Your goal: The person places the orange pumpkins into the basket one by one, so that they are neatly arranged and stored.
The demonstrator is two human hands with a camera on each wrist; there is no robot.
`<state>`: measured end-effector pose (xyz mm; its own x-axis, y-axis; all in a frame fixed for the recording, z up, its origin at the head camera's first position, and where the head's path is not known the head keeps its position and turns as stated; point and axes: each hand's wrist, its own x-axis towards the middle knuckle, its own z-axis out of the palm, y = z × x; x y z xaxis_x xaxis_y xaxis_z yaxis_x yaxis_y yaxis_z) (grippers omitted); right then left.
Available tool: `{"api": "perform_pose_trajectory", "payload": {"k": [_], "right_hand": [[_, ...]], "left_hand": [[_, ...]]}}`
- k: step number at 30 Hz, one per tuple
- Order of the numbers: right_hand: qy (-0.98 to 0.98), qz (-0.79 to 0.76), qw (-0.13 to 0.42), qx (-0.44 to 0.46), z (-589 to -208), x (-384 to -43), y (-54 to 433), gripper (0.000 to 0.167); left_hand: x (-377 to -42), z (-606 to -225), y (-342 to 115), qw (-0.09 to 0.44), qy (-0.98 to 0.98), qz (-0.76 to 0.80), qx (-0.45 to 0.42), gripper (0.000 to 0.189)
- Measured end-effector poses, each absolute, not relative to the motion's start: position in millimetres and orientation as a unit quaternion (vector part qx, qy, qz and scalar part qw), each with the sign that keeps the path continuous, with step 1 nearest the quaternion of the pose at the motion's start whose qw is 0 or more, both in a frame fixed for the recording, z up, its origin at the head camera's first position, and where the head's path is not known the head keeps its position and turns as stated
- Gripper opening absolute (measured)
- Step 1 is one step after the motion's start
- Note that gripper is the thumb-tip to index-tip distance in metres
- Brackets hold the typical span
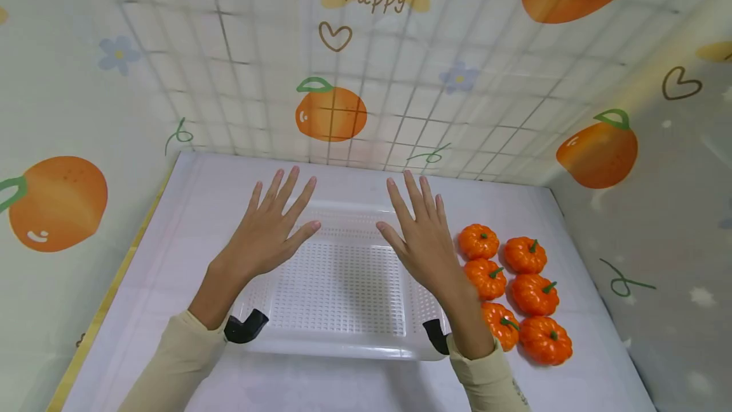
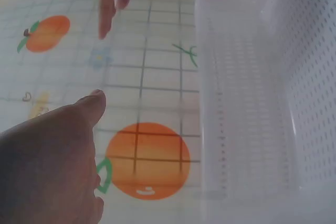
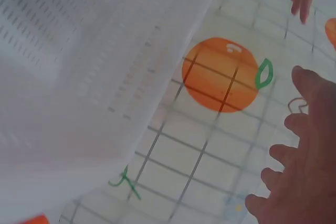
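Both hands hover palm down over a white perforated plastic basket (image 1: 337, 291), fingers spread and straight. My left hand (image 1: 265, 227) is above its left side, my right hand (image 1: 422, 240) above its right side; neither holds anything. Several small orange pumpkins (image 1: 534, 294) with green stems stand in two columns right of the basket, and the right forearm partly covers the nearer column. In the left wrist view the left hand (image 2: 52, 166) is apart from the basket wall (image 2: 247, 103). The right wrist view shows the right hand (image 3: 302, 156) likewise apart from the basket (image 3: 105, 103).
A white-covered table (image 1: 320, 386) carries the basket and pumpkins. Behind it hangs a pale curtain (image 1: 257, 113) printed with oranges, with a wire grid showing through. Similar cloth stands at left and right. Yellow tape (image 1: 108, 297) runs along the table's left edge.
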<state>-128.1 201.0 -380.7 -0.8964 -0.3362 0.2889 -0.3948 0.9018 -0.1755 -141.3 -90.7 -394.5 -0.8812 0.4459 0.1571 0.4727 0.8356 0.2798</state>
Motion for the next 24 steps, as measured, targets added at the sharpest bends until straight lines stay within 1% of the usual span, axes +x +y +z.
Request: {"api": "perform_pose_trajectory", "payload": {"k": [5, 11, 17, 21, 24], "right_hand": [[-0.971, 0.134, 0.115, 0.158, -379.8, -131.0, 223.9, 0.074], [-0.98, 0.16, 0.075, 0.095, -381.6, -137.3, 267.3, 0.074], [-0.983, 0.179, -0.005, 0.03, -392.2, -153.3, 315.8, 0.076], [-0.983, 0.171, -0.062, -0.004, -404.3, -166.4, 337.8, 0.075], [-0.981, 0.166, -0.102, -0.021, -413.9, -172.6, 349.7, 0.075]], "left_hand": [[-140.5, -406.8, -107.7, 0.013, -0.958, -0.182, -0.221, 0.073], [-138.8, -434.2, -139.8, -0.036, -0.958, -0.228, -0.17, 0.074], [-130.4, -464.2, -174.7, -0.071, -0.951, -0.28, -0.113, 0.073], [-124.2, -482.5, -193.0, -0.103, -0.946, -0.297, -0.078, 0.073], [-120.0, -495.7, -202.5, -0.122, -0.943, -0.303, -0.069, 0.074]]}}
